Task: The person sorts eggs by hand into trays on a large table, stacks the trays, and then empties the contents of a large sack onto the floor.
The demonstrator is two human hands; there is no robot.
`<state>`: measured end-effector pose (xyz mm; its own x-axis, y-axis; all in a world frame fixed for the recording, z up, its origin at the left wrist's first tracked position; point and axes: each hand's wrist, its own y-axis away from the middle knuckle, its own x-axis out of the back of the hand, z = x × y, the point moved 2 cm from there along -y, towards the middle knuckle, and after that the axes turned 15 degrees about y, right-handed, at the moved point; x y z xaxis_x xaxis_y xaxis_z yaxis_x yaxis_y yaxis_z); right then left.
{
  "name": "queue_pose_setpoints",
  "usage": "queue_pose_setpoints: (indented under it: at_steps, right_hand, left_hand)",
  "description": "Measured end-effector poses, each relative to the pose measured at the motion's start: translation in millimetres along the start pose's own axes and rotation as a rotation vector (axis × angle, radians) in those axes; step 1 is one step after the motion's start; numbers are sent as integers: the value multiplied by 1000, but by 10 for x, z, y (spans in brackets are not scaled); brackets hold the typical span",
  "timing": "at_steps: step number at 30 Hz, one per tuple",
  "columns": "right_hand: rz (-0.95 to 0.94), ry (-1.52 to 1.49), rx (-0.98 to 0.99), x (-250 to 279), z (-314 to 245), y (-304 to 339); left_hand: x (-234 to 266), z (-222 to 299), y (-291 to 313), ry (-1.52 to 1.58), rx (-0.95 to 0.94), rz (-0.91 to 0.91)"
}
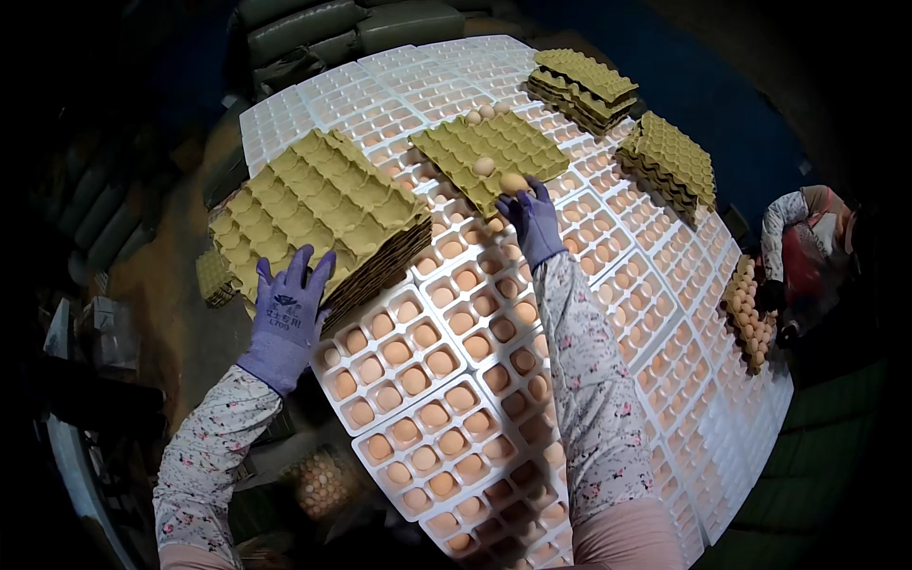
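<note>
My left hand (290,312), in a purple glove, lies with fingers spread on the near edge of a tall stack of yellow-green pulp egg trays (313,190). My right hand (535,223), gloved alike, has its fingers around a brown egg (513,183) over the near right side of a single pulp tray (446,142). A paler egg (484,166) sits in that tray, and several more eggs (486,112) are at its far edge. Beneath lie white plastic trays (456,375) with brown eggs (434,414) in their cells.
Shorter stacks of pulp trays (581,90) (668,161) stand at the far right. Beyond the right edge, another person (807,247) is beside a pulp tray full of eggs (749,318). Full green sacks (304,38) are piled at the back. A container of eggs (323,484) is low at the left.
</note>
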<state>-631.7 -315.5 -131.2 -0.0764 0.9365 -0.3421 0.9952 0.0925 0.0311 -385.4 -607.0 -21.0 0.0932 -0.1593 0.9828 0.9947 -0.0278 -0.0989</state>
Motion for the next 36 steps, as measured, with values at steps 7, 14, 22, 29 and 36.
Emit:
queue_pose_setpoints:
  at_steps: [7, 14, 22, 29, 36]
  right_hand:
    - [-165, 784, 281, 603, 351, -341]
    - [-65, 336, -83, -34, 386, 1440]
    - [-139, 412, -158, -912, 162, 2700]
    - [-331, 393, -135, -1745, 353, 3165]
    - [-442, 473, -352, -2226, 921, 3828]
  left_hand:
    - [367, 180, -192, -47, -142, 130]
    - [-185, -478, -160, -96, -238, 66]
    - [-163, -511, -324, 70, -210, -120]
    - [-469, -29, -364, -16, -51, -87]
    - [-388, -599, 860, 378, -380, 488]
